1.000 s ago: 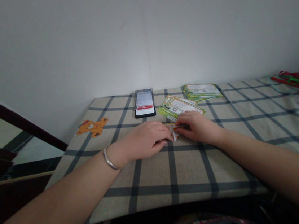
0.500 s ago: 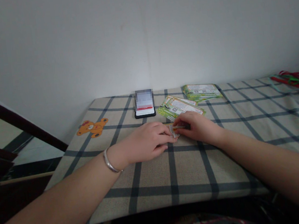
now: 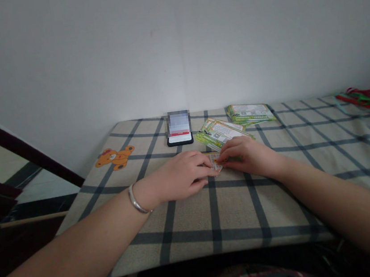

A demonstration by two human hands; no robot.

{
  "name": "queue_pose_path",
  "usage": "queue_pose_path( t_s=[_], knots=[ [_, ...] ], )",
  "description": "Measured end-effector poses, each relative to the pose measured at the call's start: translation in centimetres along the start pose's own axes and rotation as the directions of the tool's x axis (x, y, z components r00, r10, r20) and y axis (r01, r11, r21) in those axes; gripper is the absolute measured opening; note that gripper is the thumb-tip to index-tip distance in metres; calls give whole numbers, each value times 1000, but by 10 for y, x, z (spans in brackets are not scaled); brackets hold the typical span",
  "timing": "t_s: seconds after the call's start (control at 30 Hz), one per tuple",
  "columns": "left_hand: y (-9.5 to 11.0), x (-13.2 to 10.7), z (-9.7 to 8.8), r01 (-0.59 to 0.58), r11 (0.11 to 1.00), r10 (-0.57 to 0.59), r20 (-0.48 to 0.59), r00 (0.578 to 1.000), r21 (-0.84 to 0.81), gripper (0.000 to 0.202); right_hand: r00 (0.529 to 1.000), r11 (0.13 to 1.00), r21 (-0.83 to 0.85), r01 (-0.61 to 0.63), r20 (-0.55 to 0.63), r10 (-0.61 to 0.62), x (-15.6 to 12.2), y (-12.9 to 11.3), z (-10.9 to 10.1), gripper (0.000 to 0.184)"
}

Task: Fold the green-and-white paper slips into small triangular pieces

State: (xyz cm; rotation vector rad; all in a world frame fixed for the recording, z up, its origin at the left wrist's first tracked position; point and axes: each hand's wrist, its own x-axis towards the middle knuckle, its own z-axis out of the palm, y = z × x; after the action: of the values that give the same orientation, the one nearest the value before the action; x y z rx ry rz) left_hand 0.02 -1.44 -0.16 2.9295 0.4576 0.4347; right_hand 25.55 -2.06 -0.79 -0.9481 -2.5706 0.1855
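Front-right of the phone (image 3: 180, 137), left hand (image 3: 187, 173), thumb apart, presses seemingly part-folded paper (image 3: 215, 157) that right hand (image 3: 246, 157) pinches; flyers (image 3: 222, 133) rightward lie unfolded.

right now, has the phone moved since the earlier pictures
No: the phone has shifted neither way; it lies in the same spot against the stripes of the tablecloth.

Head-height view, forward and down

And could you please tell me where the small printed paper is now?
In the head view, the small printed paper is just right of centre, between the left hand and the right hand, just below the nearer green cards.
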Motion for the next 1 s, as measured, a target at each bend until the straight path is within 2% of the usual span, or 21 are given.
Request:
queue_pose_path(
  t_s=[0.2,0.33,1.0],
  knots=[
    [-4,-2,3,2,1000,-2,-28,1000,-11,31,998,990,-140,19,-57,-27,-1,-4,2,16],
    [-4,-2,4,35,999,-34,-27,999,38,30,998,982,-190,5,-60,-17,0,-7,3,17],
    [2,-1,5,51,994,-51,4,999,100,30,999,984,-175,28,-35,-34,1,-12,2,19]
  ],
)
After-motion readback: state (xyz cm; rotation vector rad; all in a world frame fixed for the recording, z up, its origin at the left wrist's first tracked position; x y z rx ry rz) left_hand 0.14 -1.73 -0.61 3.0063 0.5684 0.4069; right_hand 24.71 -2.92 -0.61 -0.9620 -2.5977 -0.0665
